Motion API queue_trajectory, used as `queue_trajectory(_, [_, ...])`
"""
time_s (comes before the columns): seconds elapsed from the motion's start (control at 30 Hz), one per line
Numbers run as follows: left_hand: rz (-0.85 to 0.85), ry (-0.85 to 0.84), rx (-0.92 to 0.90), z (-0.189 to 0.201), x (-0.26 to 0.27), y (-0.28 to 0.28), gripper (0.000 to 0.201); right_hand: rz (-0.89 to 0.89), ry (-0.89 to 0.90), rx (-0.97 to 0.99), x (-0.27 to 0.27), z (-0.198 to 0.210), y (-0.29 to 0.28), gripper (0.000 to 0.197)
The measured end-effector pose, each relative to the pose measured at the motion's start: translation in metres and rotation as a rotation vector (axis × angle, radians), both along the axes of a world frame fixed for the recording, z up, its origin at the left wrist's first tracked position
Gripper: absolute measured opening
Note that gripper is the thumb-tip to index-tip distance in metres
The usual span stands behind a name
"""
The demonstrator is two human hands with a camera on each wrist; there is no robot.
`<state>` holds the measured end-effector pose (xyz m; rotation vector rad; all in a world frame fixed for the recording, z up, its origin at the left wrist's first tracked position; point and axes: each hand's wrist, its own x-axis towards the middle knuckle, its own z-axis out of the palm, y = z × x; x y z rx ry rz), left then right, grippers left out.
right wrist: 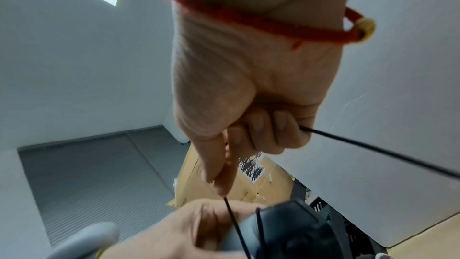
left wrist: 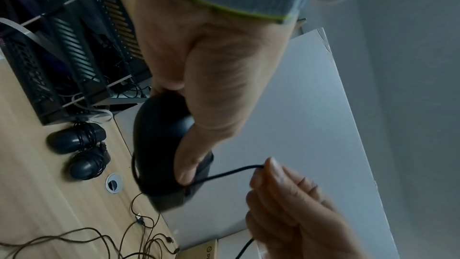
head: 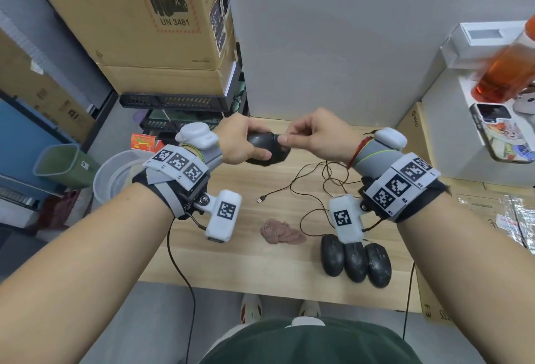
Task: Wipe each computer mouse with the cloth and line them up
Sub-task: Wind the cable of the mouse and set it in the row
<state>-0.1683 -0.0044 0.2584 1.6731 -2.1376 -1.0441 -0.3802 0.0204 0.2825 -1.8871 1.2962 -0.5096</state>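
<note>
My left hand [head: 243, 143] wraps a black mouse [head: 265, 146], raised over the far end of the wooden table [head: 254, 259]. My right hand [head: 315, 138] pinches its thin cable [left wrist: 231, 172] between thumb and forefinger. The mouse looks light, hard and smooth, likely slippery, so I judge its sides the best hold; the cable is limp and tangles. 3 mice [head: 355, 261] lie side by side near me, beside the crumpled cloth [head: 282, 232]. My fingers hide the mouse's underside.
</note>
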Motion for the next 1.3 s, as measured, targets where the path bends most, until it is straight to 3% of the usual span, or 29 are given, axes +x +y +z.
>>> queue_trajectory(0.13, [-0.142, 0.183, 0.154, 0.001, -0.003, 0.011, 0.045, -0.120, -0.093, -0.037, -0.007, -0.005, -0.014, 0.022])
queue_trajectory(0.37, [-0.135, 0.548, 0.255, 0.015, -0.005, 0.021, 0.052, -0.193, -0.271, 0.099, -0.010, -0.025, -0.012, 0.021])
queue_trajectory(0.53, [-0.003, 0.721, 0.228, 0.021, -0.005, 0.020, 0.058, -0.161, -0.117, 0.129, -0.007, -0.042, -0.003, 0.024])
queue_trajectory(0.67, [0.181, 0.646, 0.078, 0.017, -0.002, 0.010, 0.053, -0.090, -0.158, 0.179, 0.003, -0.046, 0.007, 0.030])
queue_trajectory(0.8, [0.295, 0.480, -0.008, 0.002, 0.007, -0.001, 0.055, 0.010, 0.006, 0.114, 0.005, -0.039, 0.012, 0.032])
queue_trajectory(0.93, [0.181, 0.191, -0.034, -0.008, 0.011, -0.003, 0.056, 0.016, -0.040, 0.081, 0.005, -0.019, 0.013, 0.026])
queue_trajectory(1.0, [0.096, 0.143, 0.005, -0.009, 0.011, -0.001, 0.056, -0.018, -0.111, 0.049, 0.002, -0.011, 0.010, 0.025])
queue_trajectory(1.1, [-0.050, 0.174, 0.118, -0.007, 0.004, 0.007, 0.049, -0.099, -0.173, -0.012, -0.004, -0.009, -0.003, 0.022])
queue_trajectory(1.2, [-0.103, 0.363, 0.243, 0.000, -0.004, 0.014, 0.046, -0.166, -0.191, -0.005, -0.011, -0.014, -0.013, 0.023])
queue_trajectory(1.3, [-0.051, 0.578, 0.275, 0.007, -0.006, 0.014, 0.051, -0.253, -0.276, 0.031, -0.016, -0.024, -0.018, 0.019])
